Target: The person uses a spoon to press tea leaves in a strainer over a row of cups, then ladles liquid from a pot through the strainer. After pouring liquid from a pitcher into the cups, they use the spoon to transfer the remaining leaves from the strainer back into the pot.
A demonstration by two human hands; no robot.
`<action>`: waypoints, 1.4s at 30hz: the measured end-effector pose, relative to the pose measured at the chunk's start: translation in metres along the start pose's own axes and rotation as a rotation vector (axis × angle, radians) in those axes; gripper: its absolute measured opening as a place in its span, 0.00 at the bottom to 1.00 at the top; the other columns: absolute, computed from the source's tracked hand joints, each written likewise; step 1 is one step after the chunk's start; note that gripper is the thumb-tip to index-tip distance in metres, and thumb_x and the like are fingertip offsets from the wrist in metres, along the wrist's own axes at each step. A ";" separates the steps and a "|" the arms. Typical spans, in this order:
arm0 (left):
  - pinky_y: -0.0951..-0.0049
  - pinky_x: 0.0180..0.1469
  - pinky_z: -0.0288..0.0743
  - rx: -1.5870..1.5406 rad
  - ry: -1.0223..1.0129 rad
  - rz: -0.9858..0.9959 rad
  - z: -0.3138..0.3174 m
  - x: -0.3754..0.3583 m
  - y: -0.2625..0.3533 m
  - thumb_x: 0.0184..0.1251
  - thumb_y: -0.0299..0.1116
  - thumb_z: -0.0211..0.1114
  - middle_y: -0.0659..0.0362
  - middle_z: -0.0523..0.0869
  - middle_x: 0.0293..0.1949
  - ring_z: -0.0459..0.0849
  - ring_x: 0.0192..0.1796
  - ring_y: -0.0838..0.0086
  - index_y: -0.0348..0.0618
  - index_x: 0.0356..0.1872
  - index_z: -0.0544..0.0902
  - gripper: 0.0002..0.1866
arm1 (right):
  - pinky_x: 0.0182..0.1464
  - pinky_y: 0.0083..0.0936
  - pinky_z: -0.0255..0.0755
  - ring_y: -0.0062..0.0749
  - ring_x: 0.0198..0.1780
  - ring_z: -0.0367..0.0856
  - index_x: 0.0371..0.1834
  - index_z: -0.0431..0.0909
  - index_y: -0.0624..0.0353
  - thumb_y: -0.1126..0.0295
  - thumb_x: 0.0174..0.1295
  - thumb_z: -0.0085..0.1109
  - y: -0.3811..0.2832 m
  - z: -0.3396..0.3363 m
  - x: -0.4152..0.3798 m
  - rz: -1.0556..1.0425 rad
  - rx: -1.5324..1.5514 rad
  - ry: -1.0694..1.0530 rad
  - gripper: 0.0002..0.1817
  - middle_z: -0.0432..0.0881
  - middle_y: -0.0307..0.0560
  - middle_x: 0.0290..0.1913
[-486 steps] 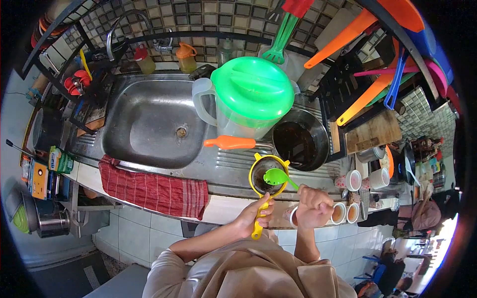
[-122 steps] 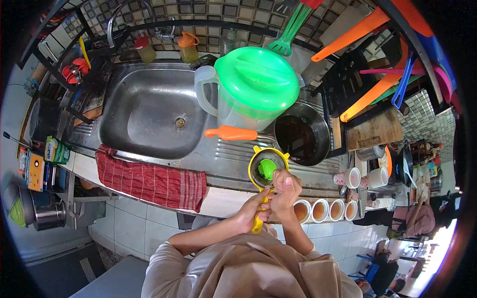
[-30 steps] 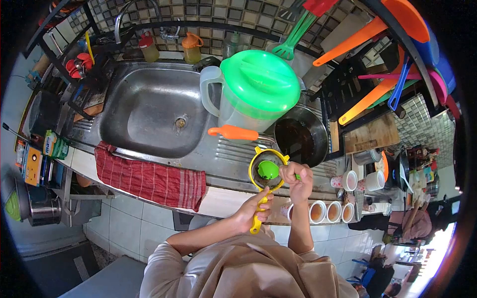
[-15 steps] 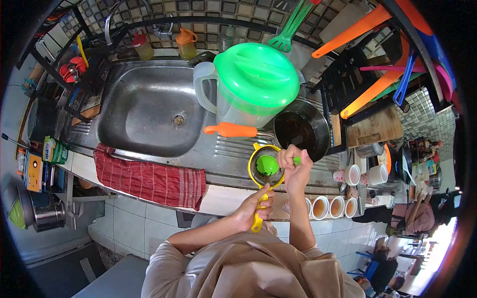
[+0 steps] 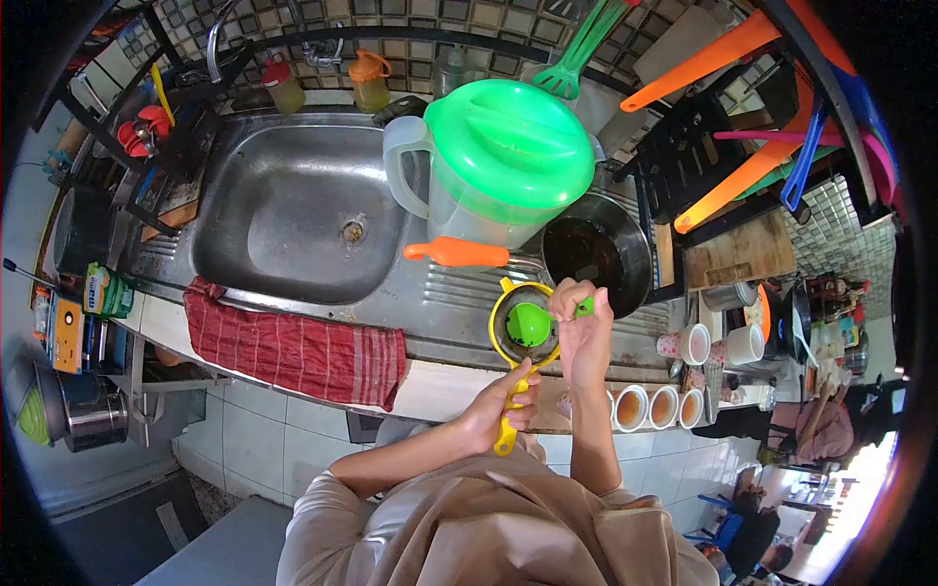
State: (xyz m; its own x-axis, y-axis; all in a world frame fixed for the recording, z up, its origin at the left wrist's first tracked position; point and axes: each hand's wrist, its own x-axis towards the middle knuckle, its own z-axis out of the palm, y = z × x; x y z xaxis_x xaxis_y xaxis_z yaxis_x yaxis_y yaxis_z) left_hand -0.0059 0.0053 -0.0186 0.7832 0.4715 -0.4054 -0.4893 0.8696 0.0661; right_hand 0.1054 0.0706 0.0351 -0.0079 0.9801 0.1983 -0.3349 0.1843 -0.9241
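My left hand (image 5: 501, 405) is closed round the handle of a yellow-rimmed strainer (image 5: 499, 337), which is over the counter edge in front of the drainboard. In my right hand (image 5: 583, 327) is the handle of a green scoop (image 5: 529, 324), its bowl inside the strainer with dark bits around it. A metal pot (image 5: 596, 256) of dark liquid sits just beyond my right hand. Left of the pot stands a clear pitcher with a green lid (image 5: 512, 146). An orange handle (image 5: 455, 252) lies before the pitcher, above the drainboard.
The steel sink (image 5: 298, 215) is at the left, with a red striped cloth (image 5: 293, 347) over its front edge. Cups of orange-brown liquid (image 5: 631, 407) line the counter at right. Orange utensils (image 5: 728, 59) hang at upper right. A person (image 5: 819, 422) is at far right.
The scoop's bowl has shifted and tilted slightly inside the strainer as my right hand turned a little. The whole view has moved slightly; my left hand's grip looks the same.
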 end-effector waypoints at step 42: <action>0.86 0.15 0.47 0.020 0.023 0.014 -0.002 0.002 -0.001 0.65 0.53 0.49 0.72 0.58 0.17 0.53 0.14 0.88 0.51 0.30 0.65 0.17 | 0.31 0.16 0.64 0.24 0.29 0.71 0.27 0.75 0.67 0.66 0.60 0.53 -0.014 -0.010 -0.012 -0.217 -0.440 0.092 0.13 0.73 0.45 0.28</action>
State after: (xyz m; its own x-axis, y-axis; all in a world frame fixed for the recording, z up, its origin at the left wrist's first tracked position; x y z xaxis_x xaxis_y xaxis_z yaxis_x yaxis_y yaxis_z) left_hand -0.0046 0.0046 -0.0211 0.7671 0.4807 -0.4249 -0.4924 0.8657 0.0904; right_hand 0.1197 0.0570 0.0426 0.1073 0.9145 0.3901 0.1097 0.3791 -0.9188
